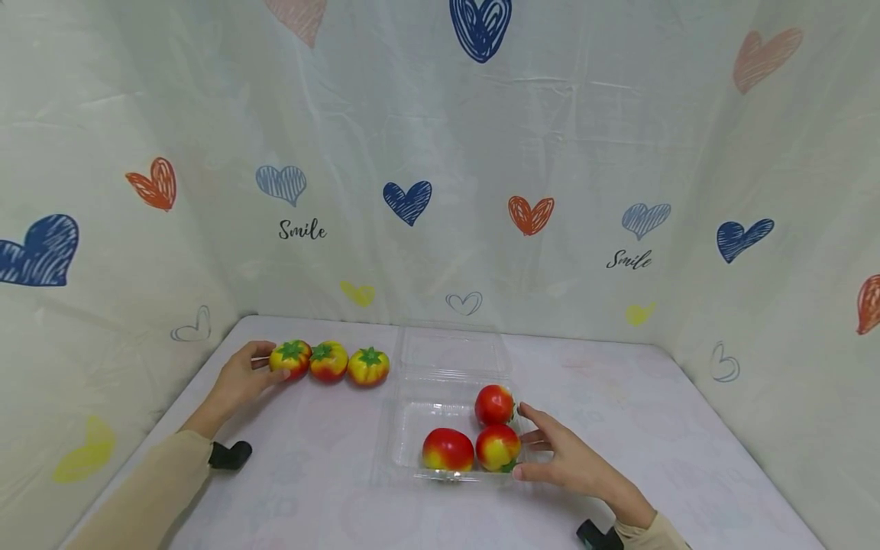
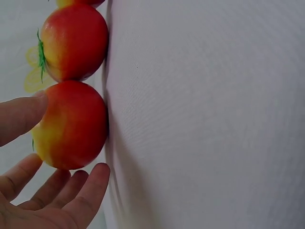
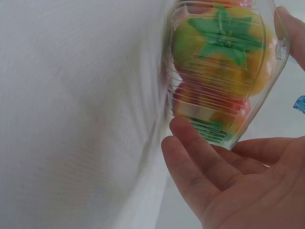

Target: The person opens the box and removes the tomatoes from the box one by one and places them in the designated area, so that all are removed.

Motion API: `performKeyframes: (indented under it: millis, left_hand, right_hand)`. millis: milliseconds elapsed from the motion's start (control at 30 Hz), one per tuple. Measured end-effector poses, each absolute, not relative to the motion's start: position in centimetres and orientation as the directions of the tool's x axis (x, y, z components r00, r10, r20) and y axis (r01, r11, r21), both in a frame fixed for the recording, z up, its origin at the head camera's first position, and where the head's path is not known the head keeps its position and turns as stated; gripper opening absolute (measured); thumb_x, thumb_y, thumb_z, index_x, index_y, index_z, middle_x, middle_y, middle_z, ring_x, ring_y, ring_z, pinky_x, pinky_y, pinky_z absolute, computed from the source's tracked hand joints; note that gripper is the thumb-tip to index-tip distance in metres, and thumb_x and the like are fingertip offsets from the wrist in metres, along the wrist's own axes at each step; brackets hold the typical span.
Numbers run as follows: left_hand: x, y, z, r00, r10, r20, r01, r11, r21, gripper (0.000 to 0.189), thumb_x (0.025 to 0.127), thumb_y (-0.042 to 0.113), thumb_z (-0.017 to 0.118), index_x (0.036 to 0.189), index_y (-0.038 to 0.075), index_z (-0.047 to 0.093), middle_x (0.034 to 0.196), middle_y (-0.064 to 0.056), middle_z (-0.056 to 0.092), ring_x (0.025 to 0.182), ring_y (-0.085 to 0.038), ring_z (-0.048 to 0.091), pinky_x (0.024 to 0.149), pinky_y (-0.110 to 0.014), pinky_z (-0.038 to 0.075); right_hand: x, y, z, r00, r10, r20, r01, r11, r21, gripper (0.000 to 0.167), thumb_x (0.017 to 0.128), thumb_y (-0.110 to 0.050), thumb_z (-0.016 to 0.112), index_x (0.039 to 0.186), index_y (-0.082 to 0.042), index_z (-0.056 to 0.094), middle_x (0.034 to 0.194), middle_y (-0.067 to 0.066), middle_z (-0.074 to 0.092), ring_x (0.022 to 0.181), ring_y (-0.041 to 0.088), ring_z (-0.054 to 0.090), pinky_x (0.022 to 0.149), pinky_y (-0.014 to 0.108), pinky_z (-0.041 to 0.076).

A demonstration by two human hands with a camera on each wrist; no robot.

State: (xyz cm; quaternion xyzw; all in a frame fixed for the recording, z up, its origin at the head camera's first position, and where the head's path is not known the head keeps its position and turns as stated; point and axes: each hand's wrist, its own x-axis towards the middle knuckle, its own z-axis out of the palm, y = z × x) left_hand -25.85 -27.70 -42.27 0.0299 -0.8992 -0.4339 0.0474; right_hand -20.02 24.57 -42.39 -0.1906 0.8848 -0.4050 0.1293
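At the back left of the table, my left hand point(image 1: 244, 374) is spread around the leftmost red-and-yellow toy tomato point(image 1: 290, 360), its thumb over one side and fingertips right at the lower edge. Beside it in a row sit a second toy tomato point(image 1: 329, 361) and a third point(image 1: 369, 367), green stalks showing. A clear plastic clamshell box point(image 1: 406, 420) lies with its lid point(image 1: 450, 351) folded back, and three toy tomatoes point(image 1: 448, 449) fill its right and front parts. Spread fingers of my right hand point(image 1: 567, 454) stand along the box's right wall, thumb by the front corner.
A white cloth covers the table point(image 1: 309, 489). Behind and at both sides hangs a pale curtain point(image 1: 571, 137) printed with hearts. Black straps sit on both wrists, the left strap point(image 1: 231, 455) close over the cloth.
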Motion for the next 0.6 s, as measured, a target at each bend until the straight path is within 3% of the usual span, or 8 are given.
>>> performKeyframes:
  millis: [300,600]
  left_hand:
    - [-25.2,-27.5,-41.6,-0.99,-0.097,0.106,0.012,0.679,0.734,0.066,0.088,0.025,0.069,0.136,-0.007,0.036,0.137,-0.034,0.037,0.125,-0.05,0.036,0.1,-0.062,0.034]
    - [-24.4,-26.4,-40.6,-0.974,-0.051,0.222,0.129,0.677,0.724,0.057,0.089,0.018,0.068,0.133,-0.008,0.042,0.135,-0.031,0.039,0.122,-0.047,0.039,0.096,-0.057,0.042]
  right_hand:
    - [-19.9,24.5,-42.3,-0.894,-0.442,-0.075,-0.23,0.596,-0.769,0.093,0.078,-0.036,0.077,0.15,-0.008,0.026,0.149,0.016,0.034,0.114,0.028,0.055,0.088,0.042,0.052]
    - [-19.9,24.5,-42.2,-0.896,-0.437,-0.081,-0.226,0.604,-0.764,0.093,0.077,-0.036,0.078,0.15,-0.007,0.027,0.148,0.017,0.034,0.113,0.03,0.055,0.087,0.045,0.053]
